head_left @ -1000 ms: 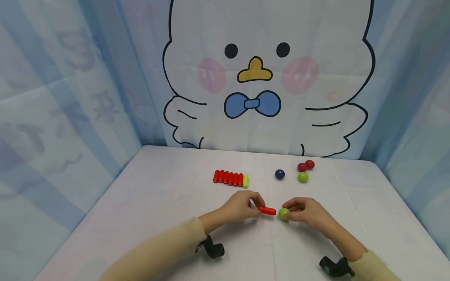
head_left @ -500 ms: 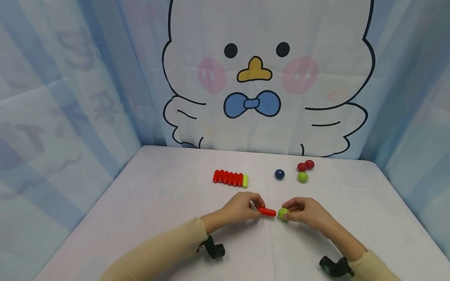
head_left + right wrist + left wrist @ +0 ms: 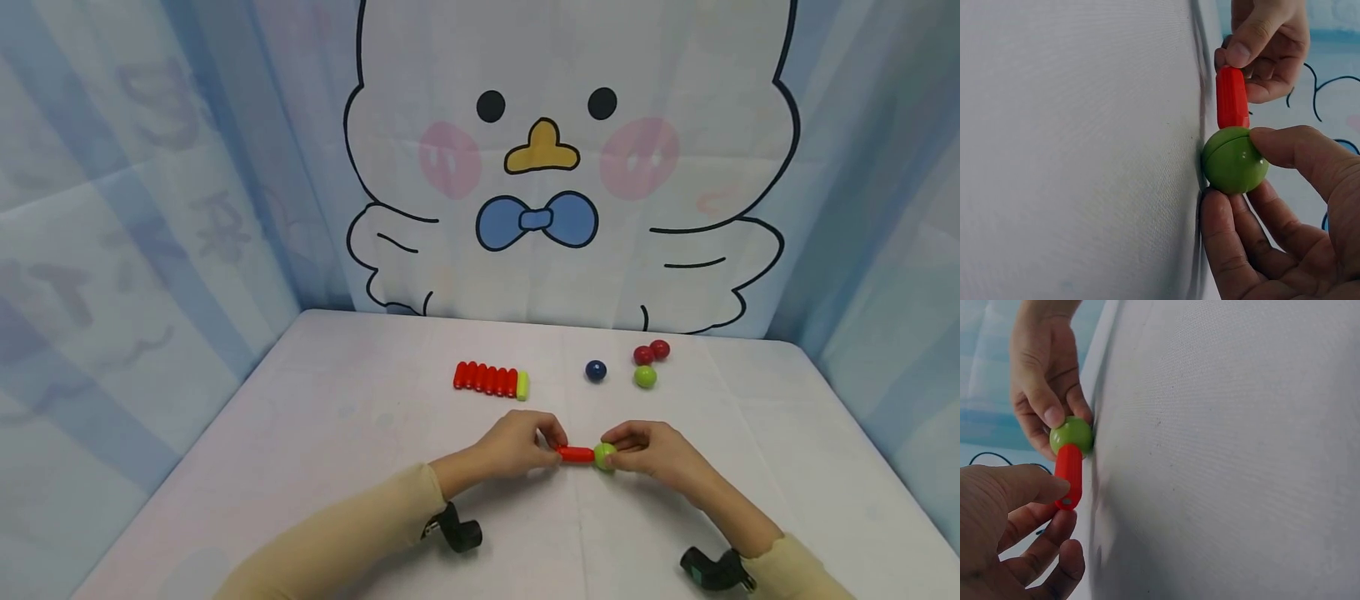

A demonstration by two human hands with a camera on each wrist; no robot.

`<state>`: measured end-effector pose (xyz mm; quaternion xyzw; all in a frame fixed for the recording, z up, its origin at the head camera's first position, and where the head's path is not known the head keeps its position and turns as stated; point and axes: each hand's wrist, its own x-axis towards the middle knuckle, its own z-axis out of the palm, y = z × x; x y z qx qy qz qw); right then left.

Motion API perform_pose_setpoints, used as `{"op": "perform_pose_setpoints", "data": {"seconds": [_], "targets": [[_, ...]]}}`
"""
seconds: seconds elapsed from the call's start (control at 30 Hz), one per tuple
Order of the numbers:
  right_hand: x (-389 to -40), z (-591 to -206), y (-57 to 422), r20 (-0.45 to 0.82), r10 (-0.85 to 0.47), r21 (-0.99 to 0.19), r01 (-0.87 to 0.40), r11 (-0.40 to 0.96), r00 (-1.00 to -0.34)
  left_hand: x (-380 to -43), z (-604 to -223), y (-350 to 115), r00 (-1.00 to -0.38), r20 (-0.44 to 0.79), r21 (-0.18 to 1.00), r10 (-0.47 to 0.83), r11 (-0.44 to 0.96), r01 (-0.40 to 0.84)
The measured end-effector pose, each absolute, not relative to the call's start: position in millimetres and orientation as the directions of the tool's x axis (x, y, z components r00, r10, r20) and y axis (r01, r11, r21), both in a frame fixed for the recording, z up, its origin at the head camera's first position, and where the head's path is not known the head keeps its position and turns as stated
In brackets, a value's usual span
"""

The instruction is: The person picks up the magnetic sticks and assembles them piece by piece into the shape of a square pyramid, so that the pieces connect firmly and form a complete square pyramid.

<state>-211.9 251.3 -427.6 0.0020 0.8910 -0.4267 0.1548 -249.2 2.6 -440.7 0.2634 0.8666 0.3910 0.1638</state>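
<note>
Thumb and fingers of my left hand [image 3: 517, 443] pinch a short red plastic rod [image 3: 577, 454] by its left end. The rod [image 3: 1069, 472] lies level, close over the table, and a small grey dot shows on its near end in the left wrist view. My right hand [image 3: 656, 454] pinches a green ball [image 3: 604, 456] between thumb and fingers. In the right wrist view a seam line runs round the ball [image 3: 1235, 161], and the far end of the red rod [image 3: 1232, 97] meets it. Both hands are low over the white tabletop.
Behind the left hand lies a row of several red rods [image 3: 485, 379] with a yellow-green rod [image 3: 522, 386] at its right end. Farther back right are a dark blue ball [image 3: 596, 371], two red balls [image 3: 643, 355] and another green ball [image 3: 645, 377]. A printed curtain [image 3: 570, 275] stands behind the table.
The left hand has moved slightly right and straightened the red rod, closing the gap so that its end now meets the green ball. The right hand has stayed in place.
</note>
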Motion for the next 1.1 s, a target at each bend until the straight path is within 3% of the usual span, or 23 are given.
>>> {"op": "perform_pose_setpoints", "data": {"seconds": [0.5,1.1], "targets": [[-211.5,-426.4,249.2,-0.265,-0.120,-0.744,0.124,0.657,-0.957,-254.2,-437.0,-0.5,-0.815,-0.066,0.758,0.575,0.560,0.334],[-213.4,-426.8,247.8,-0.274,-0.099,-0.728,0.139,0.671,-0.957,-289.0,-421.5,14.3,-0.830,-0.021,0.688,0.558,0.610,0.393]]}}
